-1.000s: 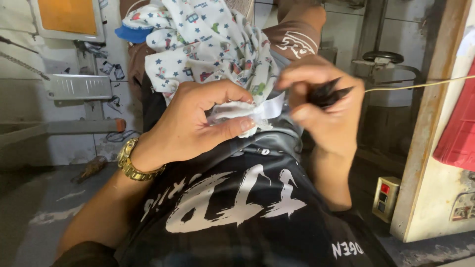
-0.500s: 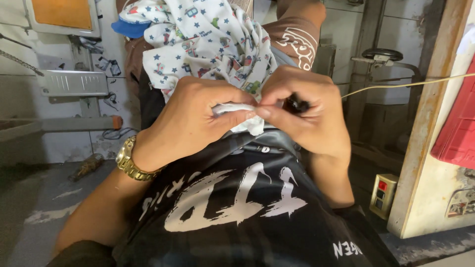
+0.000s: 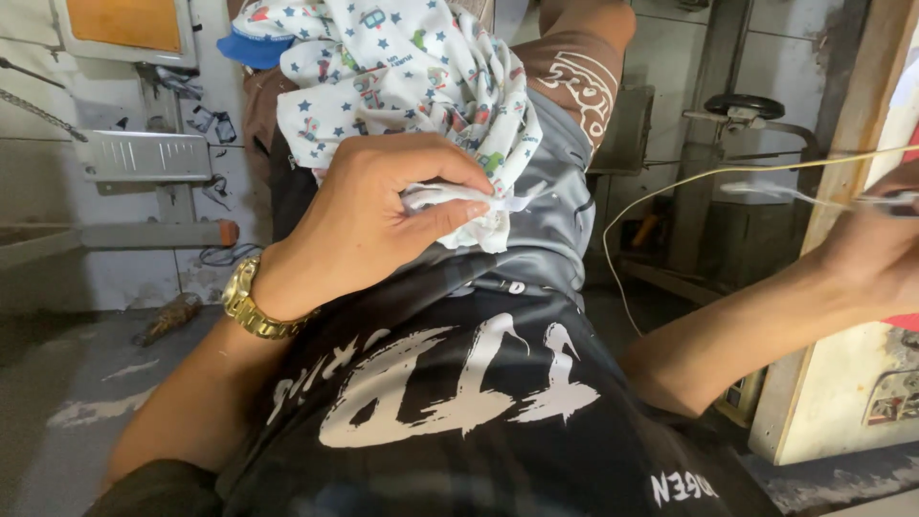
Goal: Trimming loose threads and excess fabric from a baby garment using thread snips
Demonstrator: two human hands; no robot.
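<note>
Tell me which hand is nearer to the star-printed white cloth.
Left. The left hand pinches the star-printed white cloth at its lower edge; the right hand is far to the side, apart from it.

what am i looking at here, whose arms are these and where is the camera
The camera sits on a person's head and looks down, so you see their own body from above: a dark shirt with white lettering fills the lower picture. No machine does the work, just two bare hands. The left hand, with a gold watch on the wrist, pinches a fold of white cloth, part of a bundle of patterned fabric lying in the lap. The right hand is stretched out to the picture's right edge, pulling a pale thread taut; what it grips is cut off. Behind are a tiled wall and metal workshop fittings.
</note>
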